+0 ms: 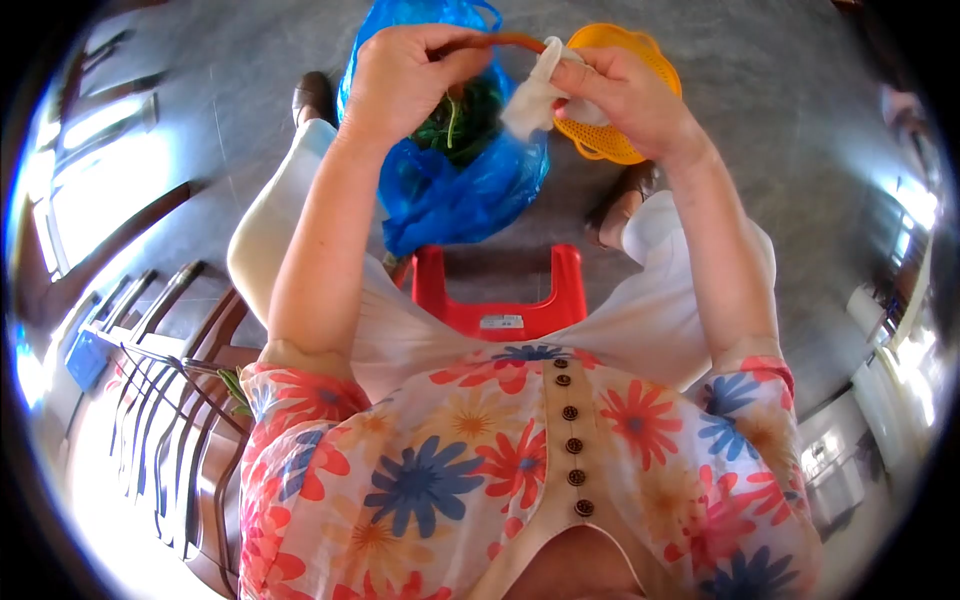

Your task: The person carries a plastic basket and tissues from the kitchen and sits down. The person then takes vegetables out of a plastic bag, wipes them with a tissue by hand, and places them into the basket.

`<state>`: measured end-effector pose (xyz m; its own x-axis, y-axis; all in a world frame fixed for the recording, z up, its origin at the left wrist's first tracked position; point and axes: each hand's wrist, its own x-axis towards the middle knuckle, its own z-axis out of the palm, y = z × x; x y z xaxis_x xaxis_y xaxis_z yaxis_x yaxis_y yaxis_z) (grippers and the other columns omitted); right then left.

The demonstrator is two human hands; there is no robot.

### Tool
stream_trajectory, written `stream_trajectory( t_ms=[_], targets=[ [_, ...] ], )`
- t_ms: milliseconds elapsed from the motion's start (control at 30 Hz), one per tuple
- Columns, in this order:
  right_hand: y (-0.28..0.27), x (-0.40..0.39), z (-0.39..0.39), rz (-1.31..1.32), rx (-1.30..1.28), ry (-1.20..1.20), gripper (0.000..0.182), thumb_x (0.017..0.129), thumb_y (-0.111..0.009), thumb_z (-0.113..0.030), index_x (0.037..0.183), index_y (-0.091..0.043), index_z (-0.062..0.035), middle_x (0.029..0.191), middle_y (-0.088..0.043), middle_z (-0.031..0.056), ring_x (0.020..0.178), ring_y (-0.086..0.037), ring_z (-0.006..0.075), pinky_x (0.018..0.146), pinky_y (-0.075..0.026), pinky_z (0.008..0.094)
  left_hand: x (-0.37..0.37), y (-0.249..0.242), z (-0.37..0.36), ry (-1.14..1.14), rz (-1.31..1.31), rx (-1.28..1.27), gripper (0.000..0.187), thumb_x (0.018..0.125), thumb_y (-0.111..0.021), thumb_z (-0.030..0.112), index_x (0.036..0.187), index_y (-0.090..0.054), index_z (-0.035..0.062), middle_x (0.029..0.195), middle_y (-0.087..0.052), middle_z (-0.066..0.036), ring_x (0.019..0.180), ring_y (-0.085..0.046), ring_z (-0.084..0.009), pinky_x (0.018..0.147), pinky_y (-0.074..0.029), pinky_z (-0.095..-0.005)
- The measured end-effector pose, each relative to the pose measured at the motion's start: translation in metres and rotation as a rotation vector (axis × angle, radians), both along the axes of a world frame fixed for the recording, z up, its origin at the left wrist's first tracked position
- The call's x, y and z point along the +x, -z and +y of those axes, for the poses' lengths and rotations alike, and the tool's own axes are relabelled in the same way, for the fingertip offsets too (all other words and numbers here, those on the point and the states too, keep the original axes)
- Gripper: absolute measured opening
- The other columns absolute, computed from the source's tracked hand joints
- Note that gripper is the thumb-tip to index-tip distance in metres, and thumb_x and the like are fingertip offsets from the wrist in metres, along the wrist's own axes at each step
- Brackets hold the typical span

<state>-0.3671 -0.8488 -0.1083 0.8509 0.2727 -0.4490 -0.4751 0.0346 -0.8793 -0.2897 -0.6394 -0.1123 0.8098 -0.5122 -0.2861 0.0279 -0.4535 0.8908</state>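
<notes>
My left hand [395, 88] pinches one end of a thin, curved reddish-brown strip [515, 40], held level above a blue plastic bag [450, 205]. At the strip's other end, my right hand [635, 100] grips a crumpled white cloth [535, 100] that is folded around it. The cloth's lower part hangs down, slightly blurred. What exactly the strip is, I cannot tell. Dark green leafy vegetables [460, 125] lie inside the open bag, below and between both hands. A yellow perforated basket [597, 145] stands on the floor behind my right hand, which partly covers it.
Between my legs shows the edge of a red plastic stool [500, 318] with a white label. Dark wooden chairs [180, 380] line the left side. Grey floor [780, 130] extends around the bag and basket, and my shoes rest on either side of them.
</notes>
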Motion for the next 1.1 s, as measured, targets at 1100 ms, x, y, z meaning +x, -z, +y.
stream_trajectory(
  t_ms=[1100],
  targets=[
    [-0.003, -0.013, -0.010, -0.010, -0.022, -0.078, 0.027, 0.081, -0.055, -0.011, 0.106, -0.058, -0.0002, 0.087, -0.062, 0.0036, 0.076, -0.058, 0.0083, 0.069, -0.046, 0.0213, -0.034, 0.009, -0.026, -0.270, 0.521, -0.373, 0.022, 0.085, -0.060, 0.016, 0.100, -0.059, -0.0003, 0.085, -0.064, -0.008, 0.068, -0.060, -0.0110, 0.061, -0.049, -0.0211]
  ],
)
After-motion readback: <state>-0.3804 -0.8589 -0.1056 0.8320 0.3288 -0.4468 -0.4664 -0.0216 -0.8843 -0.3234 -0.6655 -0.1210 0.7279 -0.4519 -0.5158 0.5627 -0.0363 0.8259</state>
